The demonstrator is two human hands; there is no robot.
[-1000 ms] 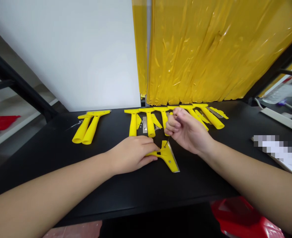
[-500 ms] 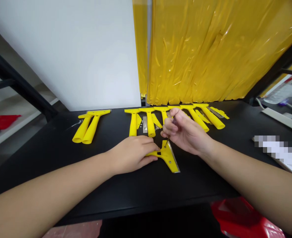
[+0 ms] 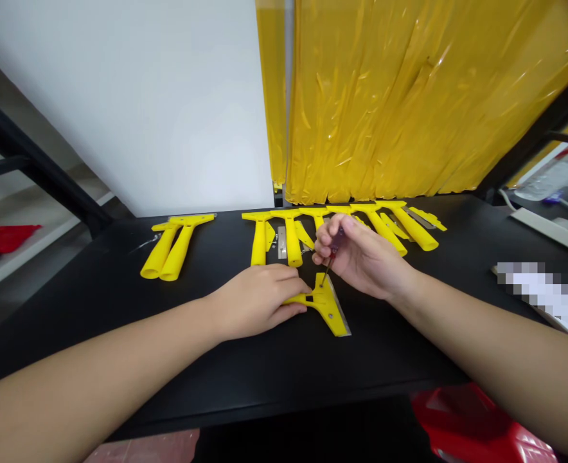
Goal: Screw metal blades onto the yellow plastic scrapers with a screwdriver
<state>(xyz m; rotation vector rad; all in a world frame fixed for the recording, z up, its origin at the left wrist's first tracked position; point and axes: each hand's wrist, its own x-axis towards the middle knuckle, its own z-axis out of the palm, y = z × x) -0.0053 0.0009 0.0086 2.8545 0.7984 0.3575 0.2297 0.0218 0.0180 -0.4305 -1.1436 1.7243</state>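
A yellow scraper (image 3: 331, 307) with a metal blade along its edge lies at the middle of the black table, its head pointing right. My left hand (image 3: 265, 299) is wrapped round its handle and hides most of it. Above the scraper's head, my right hand (image 3: 354, 254) grips a small screwdriver (image 3: 333, 255) with a dark red handle. The screwdriver stands tilted, its tip at the upper screw on the head. A second screw shows lower on the same head.
Several yellow scraper handles (image 3: 293, 241) line the table's back, with loose blades (image 3: 282, 242), cover plates (image 3: 304, 236) and small screws among them. Two scrapers (image 3: 180, 247) lie at the left. A white board (image 3: 168, 103) and yellow plastic sheeting (image 3: 385, 96) stand behind the black table (image 3: 216, 379).
My right hand's fingers have shifted on the screwdriver, so more of its handle shows. My left hand and the scraper stay where they were.
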